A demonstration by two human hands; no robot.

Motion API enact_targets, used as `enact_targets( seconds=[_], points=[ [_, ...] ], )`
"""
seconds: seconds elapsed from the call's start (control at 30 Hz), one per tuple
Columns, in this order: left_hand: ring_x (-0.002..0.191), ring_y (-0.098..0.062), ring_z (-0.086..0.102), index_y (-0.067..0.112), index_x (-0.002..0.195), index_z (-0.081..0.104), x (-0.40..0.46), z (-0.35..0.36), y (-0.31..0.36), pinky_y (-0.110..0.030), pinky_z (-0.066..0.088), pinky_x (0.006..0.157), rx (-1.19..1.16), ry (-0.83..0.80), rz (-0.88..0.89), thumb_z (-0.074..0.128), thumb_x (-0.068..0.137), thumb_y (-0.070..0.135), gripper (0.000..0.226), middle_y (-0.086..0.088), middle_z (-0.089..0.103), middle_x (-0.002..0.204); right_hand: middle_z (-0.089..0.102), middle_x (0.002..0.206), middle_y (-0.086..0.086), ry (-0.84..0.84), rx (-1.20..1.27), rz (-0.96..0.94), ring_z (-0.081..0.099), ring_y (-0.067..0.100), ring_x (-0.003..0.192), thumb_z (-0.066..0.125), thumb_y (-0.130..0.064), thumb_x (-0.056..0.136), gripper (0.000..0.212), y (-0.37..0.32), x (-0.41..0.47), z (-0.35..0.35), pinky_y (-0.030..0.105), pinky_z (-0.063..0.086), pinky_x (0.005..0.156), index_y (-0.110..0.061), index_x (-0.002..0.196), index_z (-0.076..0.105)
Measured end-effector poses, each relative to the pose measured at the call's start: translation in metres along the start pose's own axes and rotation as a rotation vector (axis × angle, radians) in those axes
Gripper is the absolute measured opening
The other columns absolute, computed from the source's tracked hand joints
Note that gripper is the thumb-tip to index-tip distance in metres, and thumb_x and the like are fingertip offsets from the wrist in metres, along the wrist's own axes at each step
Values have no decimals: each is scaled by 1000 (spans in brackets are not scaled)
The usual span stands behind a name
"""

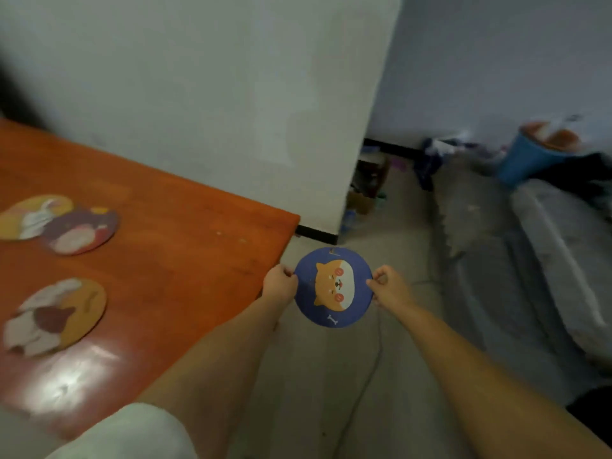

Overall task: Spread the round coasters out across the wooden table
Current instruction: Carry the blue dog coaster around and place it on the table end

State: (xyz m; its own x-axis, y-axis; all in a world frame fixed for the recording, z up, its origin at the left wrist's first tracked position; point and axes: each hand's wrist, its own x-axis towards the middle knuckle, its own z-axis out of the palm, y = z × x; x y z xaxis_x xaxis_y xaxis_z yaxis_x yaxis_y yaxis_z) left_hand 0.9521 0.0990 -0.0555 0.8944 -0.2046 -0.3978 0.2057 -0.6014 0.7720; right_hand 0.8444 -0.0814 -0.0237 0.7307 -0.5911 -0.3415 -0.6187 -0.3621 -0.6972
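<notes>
Now both hands (280,284) pinch blue coaster (332,288).

4 coasters (333,287), 1 table (185,226), 2 hands (280,284)

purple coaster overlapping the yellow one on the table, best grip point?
Take the purple coaster by its near right rim, coming from the right. It lies flat, and that edge sits over bare wooden table, while its left edge overlaps the yellow coaster. Likely needs a fingertip pinch under the thin edge.

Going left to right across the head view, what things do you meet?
Rabbit coaster → dark red coaster → wooden table → left hand → blue dog coaster → right hand → blue bucket.
</notes>
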Motion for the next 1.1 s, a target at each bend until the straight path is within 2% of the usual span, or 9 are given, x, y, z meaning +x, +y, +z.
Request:
enact_targets(
  seconds=[0.07, 0.2, 0.4, 0.47, 0.57, 0.7, 0.83, 1.0, 1.1],
  points=[
    [74, -23, 48, 10, 86, 53, -7, -2, -6, -35, 39, 69, -19, 70, -41, 47, 93, 8, 9, -7, 52, 82, 57, 85, 10, -76, -38, -55, 60, 30, 81, 56, -15, 92, 32, -7, 13, 3, 51, 54, 86, -25, 68, 38],
    [55, -14, 34, 16, 68, 40, -12, -20, -25, -35, 33, 62, -64, 203, -133, 46, 93, 7, 27, 0, 41, 65, 59, 90, 11, -203, -105, -149, 63, 32, 85, 57, -16, 92, 31, -27, 31, 28, 52, 55, 87, -25, 68, 40],
    [56, -20, 26, 18, 64, 30, -3, -67, -67, -33, 28, 57, -177, 366, -276, 44, 93, 3, 35, -4, 33, 64, 59, 91, 17, -399, -186, -317, 58, 30, 83, 58, -13, 91, 26, -81, 57, 94, 54, 54, 86, -18, 71, 42],
    [62, -24, 32, 17, 63, 32, 4, -85, -81, -37, 32, 62, -190, 406, -313, 45, 92, 1, 36, -4, 35, 64, 59, 88, 14, -441, -207, -374, 57, 30, 82, 57, -13, 90, 15, -99, 63, 117, 49, 54, 81, -13, 80, 46],
    [74, -28, 41, 17, 60, 35, 13, -106, -92, -41, 39, 70, -199, 456, -362, 47, 91, 0, 37, -5, 39, 63, 52, 78, 4, -487, -255, -451, 51, 23, 76, 57, -13, 90, 13, -119, 72, 145, 35, 43, 65, -12, 83, 46],
    [60, -23, 37, 19, 59, 34, 20, -125, -104, -39, 37, 64, -155, 493, -408, 50, 91, 4, 39, -3, 39, 61, 53, 77, 3, -531, -320, -464, 50, 22, 75, 57, -13, 91, 12, -138, 84, 173, 29, 39, 59, -11, 85, 47],
    [56, -21, 31, 17, 60, 32, 28, -136, -122, -28, 25, 49, -166, 552, -448, 49, 89, 3, 37, -4, 37, 60, 52, 75, 3, -616, -353, -444, 50, 20, 73, 58, -12, 91, 14, -150, 90, 204, 36, 47, 65, -11, 83, 46],
    [53, -18, 22, 18, 59, 25, 40, -144, -138, -33, 23, 55, -109, 567, -490, 47, 90, -1, 43, -4, 29, 60, 45, 66, -2, -661, -442, -464, 45, 16, 64, 58, -11, 90, 29, -153, 99, 241, 27, 37, 54, -17, 68, 40],
    [52, -17, 20, 18, 57, 22, 42, -146, -146, -28, 18, 51, -34, 540, -518, 49, 89, -1, 47, -3, 26, 58, 41, 66, -4, -669, -536, -484, 37, 9, 57, 57, -11, 91, 39, -151, 104, 255, 23, 31, 48, -22, 63, 33]
  ],
)
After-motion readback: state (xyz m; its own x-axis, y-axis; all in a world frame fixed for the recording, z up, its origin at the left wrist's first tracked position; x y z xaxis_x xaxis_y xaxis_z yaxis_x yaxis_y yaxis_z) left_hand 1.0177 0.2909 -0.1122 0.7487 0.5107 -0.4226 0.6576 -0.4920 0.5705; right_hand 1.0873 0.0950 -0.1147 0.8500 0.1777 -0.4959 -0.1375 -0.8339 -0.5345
